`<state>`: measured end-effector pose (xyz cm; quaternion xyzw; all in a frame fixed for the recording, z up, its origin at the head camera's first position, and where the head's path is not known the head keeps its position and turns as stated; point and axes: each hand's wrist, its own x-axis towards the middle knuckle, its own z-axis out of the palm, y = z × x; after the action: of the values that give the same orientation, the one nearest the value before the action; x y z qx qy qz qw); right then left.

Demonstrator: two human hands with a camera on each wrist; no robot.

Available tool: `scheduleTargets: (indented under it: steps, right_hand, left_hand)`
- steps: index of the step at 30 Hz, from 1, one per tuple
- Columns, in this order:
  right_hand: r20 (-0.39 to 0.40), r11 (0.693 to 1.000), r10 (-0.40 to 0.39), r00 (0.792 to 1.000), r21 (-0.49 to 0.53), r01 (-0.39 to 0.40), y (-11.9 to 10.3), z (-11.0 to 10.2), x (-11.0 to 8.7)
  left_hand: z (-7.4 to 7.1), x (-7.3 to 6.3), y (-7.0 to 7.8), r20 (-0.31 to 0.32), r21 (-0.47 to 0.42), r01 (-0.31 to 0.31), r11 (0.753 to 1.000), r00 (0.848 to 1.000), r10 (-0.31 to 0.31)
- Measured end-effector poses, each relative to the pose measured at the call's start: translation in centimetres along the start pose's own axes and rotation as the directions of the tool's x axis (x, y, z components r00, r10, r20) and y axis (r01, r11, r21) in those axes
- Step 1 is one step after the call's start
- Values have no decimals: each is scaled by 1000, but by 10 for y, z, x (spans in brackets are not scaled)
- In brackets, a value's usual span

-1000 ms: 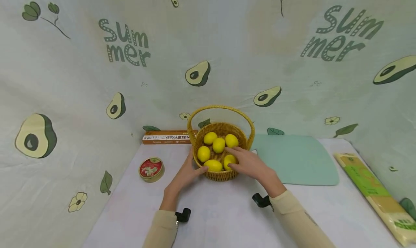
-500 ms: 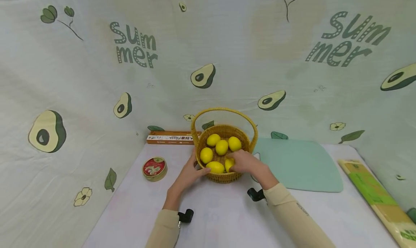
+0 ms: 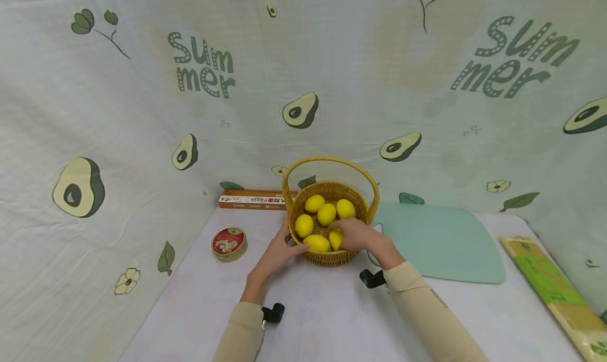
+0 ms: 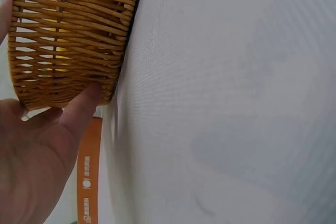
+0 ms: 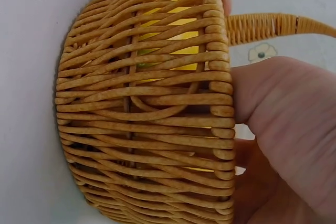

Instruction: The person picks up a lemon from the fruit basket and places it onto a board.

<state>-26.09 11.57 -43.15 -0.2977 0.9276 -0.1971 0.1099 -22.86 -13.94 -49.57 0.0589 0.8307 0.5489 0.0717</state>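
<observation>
A yellow wicker basket (image 3: 330, 260) with a tall arched handle stands on the table, holding several yellow lemons (image 3: 326, 214). My left hand (image 3: 277, 252) holds the basket's left side, thumb at the front rim; in the left wrist view its fingers (image 4: 84, 107) lie against the weave (image 4: 68, 40). Reaching over the right rim, my right hand (image 3: 356, 234) grips the front-right lemon (image 3: 335, 239) inside the basket. The right wrist view has the thumb side of that hand (image 5: 294, 124) past the rim, fingertips hidden behind the wicker wall (image 5: 147, 103).
A round tin with a red lid (image 3: 229, 244) sits to the left. Behind it lies a brown pasta box (image 3: 253, 199), partly behind the basket. To the right are a mint-green cutting board (image 3: 441, 241) and a long green-and-yellow packet (image 3: 550, 288). A printed cloth (image 3: 351, 77) hangs behind.
My right hand has moved in over the front-right lemon and closed its fingers on it. My left hand has kept its place on the basket. The head view has shifted slightly.
</observation>
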Motion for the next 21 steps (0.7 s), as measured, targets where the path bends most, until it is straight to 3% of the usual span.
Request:
scheduleTargets:
  steps: [7, 11, 21]
  right_hand:
    - [-34, 997, -65, 997, 26, 66, 0, 0, -1]
    - [-79, 996, -78, 994, 32, 81, 2, -1, -5]
    - [-176, 991, -126, 976, 31, 133, -5, -23, -19]
  left_hand:
    - [2, 0, -3, -25, -30, -26, 999, 999, 25]
    - [4, 2, -2, -12, -40, -6, 999, 1000, 6]
    - [3, 0, -3, -37, -35, -14, 999, 999, 13]
